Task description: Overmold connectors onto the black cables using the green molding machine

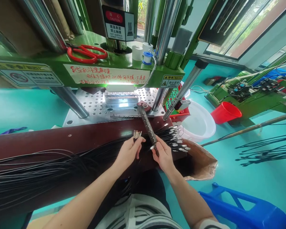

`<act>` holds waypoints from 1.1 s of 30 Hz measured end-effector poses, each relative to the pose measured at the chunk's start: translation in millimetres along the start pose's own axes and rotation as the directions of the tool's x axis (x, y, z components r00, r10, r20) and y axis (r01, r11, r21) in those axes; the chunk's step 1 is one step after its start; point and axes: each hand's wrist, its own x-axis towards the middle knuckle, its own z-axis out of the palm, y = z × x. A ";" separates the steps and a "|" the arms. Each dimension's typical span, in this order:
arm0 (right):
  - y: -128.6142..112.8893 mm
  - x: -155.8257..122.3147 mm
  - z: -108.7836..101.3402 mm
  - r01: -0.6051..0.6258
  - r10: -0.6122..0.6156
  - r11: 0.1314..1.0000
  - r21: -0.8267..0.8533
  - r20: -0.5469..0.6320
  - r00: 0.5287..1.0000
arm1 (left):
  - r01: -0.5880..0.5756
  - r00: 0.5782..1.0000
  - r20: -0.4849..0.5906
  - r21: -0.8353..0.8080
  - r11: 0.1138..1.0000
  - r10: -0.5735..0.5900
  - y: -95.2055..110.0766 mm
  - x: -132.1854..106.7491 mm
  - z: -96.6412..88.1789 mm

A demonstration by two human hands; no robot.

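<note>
My left hand (pixel 128 151) is closed around a small bunch of black cables, and their metal connector ends (pixel 137 134) stick up past the thumb. In my right hand (pixel 164 154) is the near end of a long slotted metal bar (pixel 147 125), gripped between thumb and fingers. The bar's far end lies by a reddish-brown block (pixel 145 107) at the front of the press plate. A small silvery connector shows at the bar's near end, beside my right fingers. Under both hands runs a thick bundle of black cables (pixel 62 168), with several metal-tipped ends (pixel 178 140) fanned out to the right.
A green press (pixel 124 71) with steel columns stands ahead, its lit mould (pixel 121 100) on a perforated plate (pixel 92 103). Red-handled scissors (pixel 85 54) lie on top. To the right are a paper bag (pixel 205 162), a white tub (pixel 200 122), a red bucket (pixel 226 113) and a blue stool (pixel 248 206).
</note>
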 end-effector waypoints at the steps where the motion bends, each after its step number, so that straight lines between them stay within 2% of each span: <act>1: -0.2 0.6 -0.7 -0.014 0.014 0.999 0.033 -0.014 1.000 | 0.006 1.000 -0.027 -0.025 1.000 -0.006 0.6 1.5 -0.5; 4: -0.4 1.3 -2.0 -0.029 0.030 0.997 0.065 -0.019 0.999 | 0.010 0.999 -0.044 -0.049 0.999 -0.013 -0.4 5.5 0.3; 7: -0.1 0.9 -2.2 -0.043 0.044 0.997 0.062 -0.025 0.999 | -0.101 0.995 -0.015 0.093 0.991 0.103 -2.9 8.5 2.3; 9: 0.2 0.6 -2.2 -0.047 0.049 0.997 0.063 -0.029 0.998 | -0.133 0.991 0.032 0.163 0.978 0.130 -4.0 10.2 3.1; 16: 0.6 0.5 -2.7 -0.021 0.021 0.999 0.043 0.010 1.000 | -0.052 0.997 0.059 0.167 0.985 0.043 -2.5 11.3 2.1; 23: 1.0 -2.1 0.2 0.053 -0.045 0.992 -0.116 0.069 0.997 | -0.057 0.998 0.050 0.162 0.985 0.049 0.2 11.0 2.2; 26: 1.6 -1.6 -0.4 0.040 -0.034 0.994 -0.101 0.057 0.998 | -0.077 0.997 0.041 0.164 0.983 0.071 2.3 10.3 0.9; 30: 2.1 -0.5 -2.7 -0.009 0.009 1.000 -0.020 0.002 1.000 | -0.009 0.998 -0.060 0.040 0.999 0.011 6.4 11.3 -1.4; 33: 3.8 -0.1 -4.2 -0.002 0.002 1.000 -0.007 -0.001 1.000 | 0.113 0.994 -0.003 -0.013 0.994 -0.113 10.5 12.8 -1.2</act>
